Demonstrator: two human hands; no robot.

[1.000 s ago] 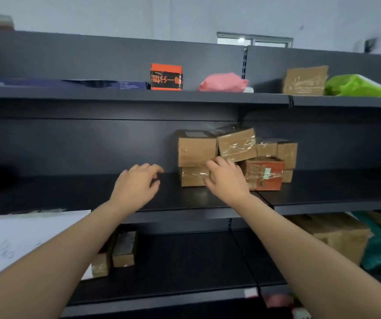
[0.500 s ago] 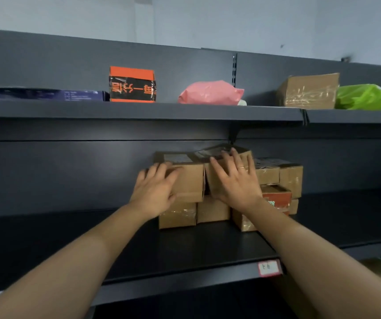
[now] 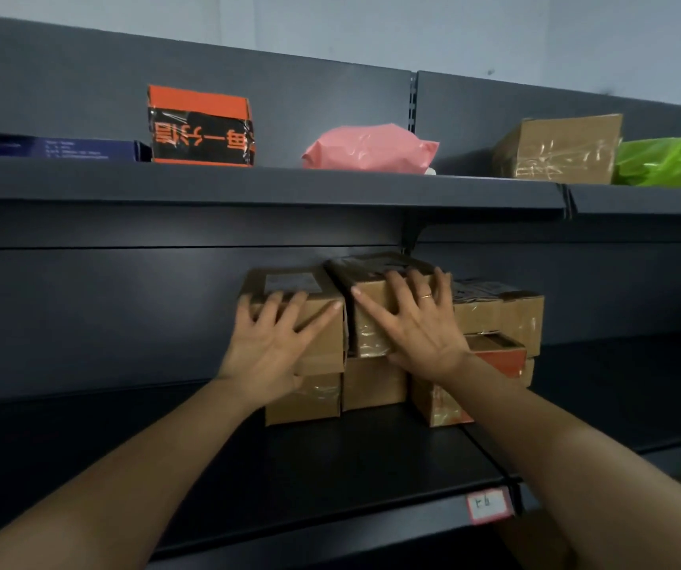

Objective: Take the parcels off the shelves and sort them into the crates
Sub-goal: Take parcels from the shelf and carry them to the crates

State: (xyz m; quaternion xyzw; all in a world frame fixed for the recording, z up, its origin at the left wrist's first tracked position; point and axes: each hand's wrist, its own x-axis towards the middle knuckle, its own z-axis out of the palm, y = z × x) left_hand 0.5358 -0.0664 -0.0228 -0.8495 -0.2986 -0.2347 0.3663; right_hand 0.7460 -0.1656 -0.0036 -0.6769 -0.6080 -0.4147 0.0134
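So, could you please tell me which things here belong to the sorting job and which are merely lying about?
Job: left hand and right hand on the cardboard box stack; orange-black box, pink bag, taped box, green bag above.
Lying about: shelf-edge label; flat blue box, perhaps a parcel.

Pale blue-grey wall (image 3: 454, 30) above, plain, with a small dark mark (image 3: 491, 72) toward the right. Below it, dark grey metal shelving (image 3: 166, 228) in two bays, joined at a slotted upright (image 3: 413, 100). Matte back panel (image 3: 84, 322) behind each level, catching a soft, dull sheen left of centre. Upper shelf (image 3: 248, 185) running the full width, with a thick front lip and a bracket (image 3: 411, 236) under the joint. Lower shelf (image 3: 351, 466) deeper in shade, with a seam (image 3: 487, 454) across the deck at the joint of the bays. Small white label (image 3: 489, 505) with a red border stuck on that front edge, handwriting unreadable. Dim, even light throughout.
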